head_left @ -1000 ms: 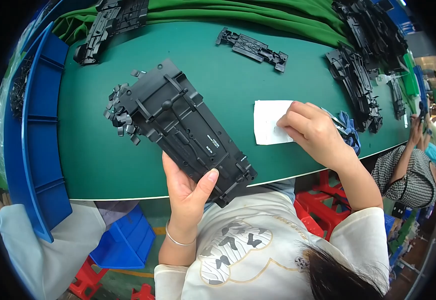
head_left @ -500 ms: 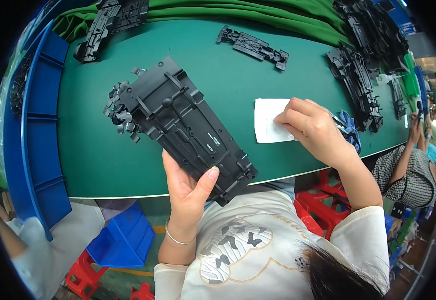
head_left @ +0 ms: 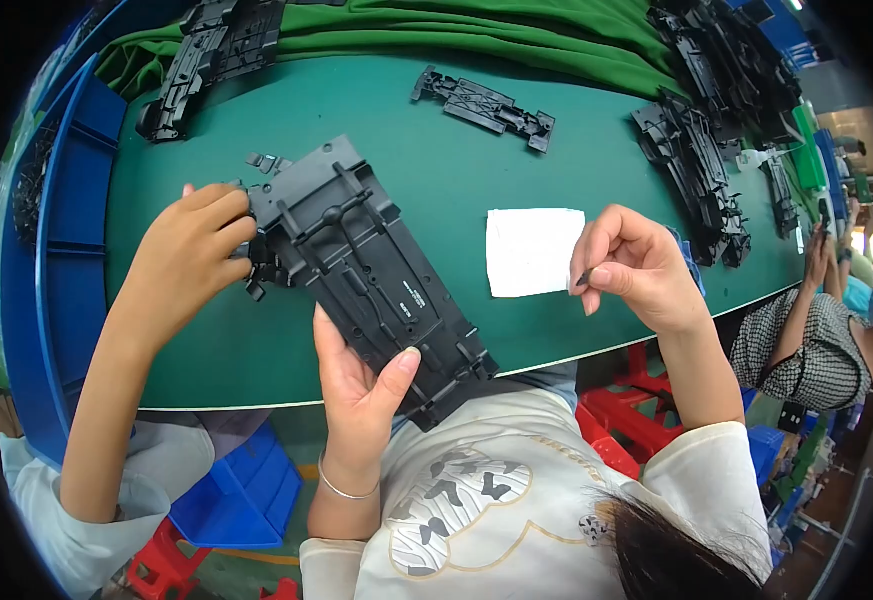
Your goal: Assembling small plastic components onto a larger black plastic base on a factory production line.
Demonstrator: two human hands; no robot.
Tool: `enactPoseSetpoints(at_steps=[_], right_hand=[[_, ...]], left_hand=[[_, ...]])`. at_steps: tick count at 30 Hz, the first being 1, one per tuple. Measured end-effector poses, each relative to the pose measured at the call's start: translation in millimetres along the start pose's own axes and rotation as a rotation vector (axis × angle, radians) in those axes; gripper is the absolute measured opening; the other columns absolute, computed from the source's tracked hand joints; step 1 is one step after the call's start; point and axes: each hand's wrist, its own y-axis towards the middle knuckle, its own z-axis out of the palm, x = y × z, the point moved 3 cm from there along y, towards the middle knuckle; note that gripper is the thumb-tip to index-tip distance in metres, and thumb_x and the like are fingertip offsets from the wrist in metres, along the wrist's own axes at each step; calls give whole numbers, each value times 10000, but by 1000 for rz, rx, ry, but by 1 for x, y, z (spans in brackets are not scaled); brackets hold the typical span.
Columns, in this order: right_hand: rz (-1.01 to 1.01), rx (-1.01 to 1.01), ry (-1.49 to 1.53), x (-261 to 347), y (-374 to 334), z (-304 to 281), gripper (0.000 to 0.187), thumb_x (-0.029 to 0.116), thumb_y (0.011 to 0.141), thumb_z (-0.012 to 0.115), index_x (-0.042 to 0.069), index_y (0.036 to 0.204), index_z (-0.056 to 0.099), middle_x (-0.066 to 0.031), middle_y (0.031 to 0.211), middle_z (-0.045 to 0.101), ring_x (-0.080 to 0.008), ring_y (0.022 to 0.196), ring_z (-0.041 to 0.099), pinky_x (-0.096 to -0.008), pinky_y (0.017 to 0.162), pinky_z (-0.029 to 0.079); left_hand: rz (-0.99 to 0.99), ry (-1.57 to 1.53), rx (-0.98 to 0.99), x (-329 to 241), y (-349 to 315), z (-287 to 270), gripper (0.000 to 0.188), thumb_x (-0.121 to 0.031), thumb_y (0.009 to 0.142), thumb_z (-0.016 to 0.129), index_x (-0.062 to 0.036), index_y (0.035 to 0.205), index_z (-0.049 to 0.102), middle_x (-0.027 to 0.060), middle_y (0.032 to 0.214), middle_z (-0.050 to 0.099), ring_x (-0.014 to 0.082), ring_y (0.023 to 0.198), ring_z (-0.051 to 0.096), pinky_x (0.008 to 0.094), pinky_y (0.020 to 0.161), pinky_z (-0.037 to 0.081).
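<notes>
My left hand (head_left: 359, 405) grips the near end of a long black plastic chassis tray (head_left: 372, 275), thumb on top of it. The tray is tilted, its ribbed face toward me. Between thumb and fingertips of my right hand (head_left: 647, 275) is a tiny dark piece (head_left: 585, 279), too small to name. That hand is raised just right of a white paper sheet (head_left: 529, 252) on the table. Past the tray's far left corner are small black plastic parts (head_left: 269, 265), partly hidden by the tray and by a co-worker's hand (head_left: 197, 240).
Another black chassis part (head_left: 487, 108) lies at the back of the green table (head_left: 437, 180). More black chassis parts stand at back left (head_left: 207, 65) and on the right (head_left: 697, 175). A blue bin (head_left: 75, 220) borders the left; green cloth (head_left: 457, 35) runs along the back.
My right hand has lifted off the white paper, now with a tiny dark piece in its fingertips. From the left, a co-worker's hand has come in to the small black parts.
</notes>
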Motion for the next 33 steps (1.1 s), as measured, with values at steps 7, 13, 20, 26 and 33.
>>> enactPoseSetpoints(at_steps=[7,13,20,26,33], right_hand=[[-32,75,165,0,0,1,111,65,754,558,19,782,462,-98,739,538,-129,614,539,-232,573,456],[-41,127,296,-6,1,2,135,116,763,560,42,788,450,-104,737,538,-119,570,520,-206,531,428],[-10,124,332,-11,3,5,131,116,767,554,45,796,448,-101,750,534,-129,593,529,-210,548,433],[-342,-83,-437,-8,-10,44,172,-94,663,558,-11,800,495,-89,746,537,-155,689,530,-242,580,433],[-793,-97,-788,-29,-7,96,299,-90,479,615,-16,765,565,-121,768,554,-211,613,544,-263,515,447]], left_hand=[[26,38,14,2,-2,0,680,47,714,504,-16,1266,113,116,1169,354,184,1048,398,301,890,328],[2,17,12,3,-1,0,673,47,713,506,-11,1261,121,116,1161,362,184,1046,402,299,887,332],[12,25,24,0,-2,0,661,46,718,500,-11,1259,125,120,1168,357,183,1052,397,303,894,322],[56,-46,-3,1,-1,1,537,-55,799,383,-27,1276,139,121,1227,321,209,1097,368,328,915,297],[25,-274,26,2,0,2,472,-175,857,378,-93,1273,172,88,1210,346,200,1078,388,330,901,323]])
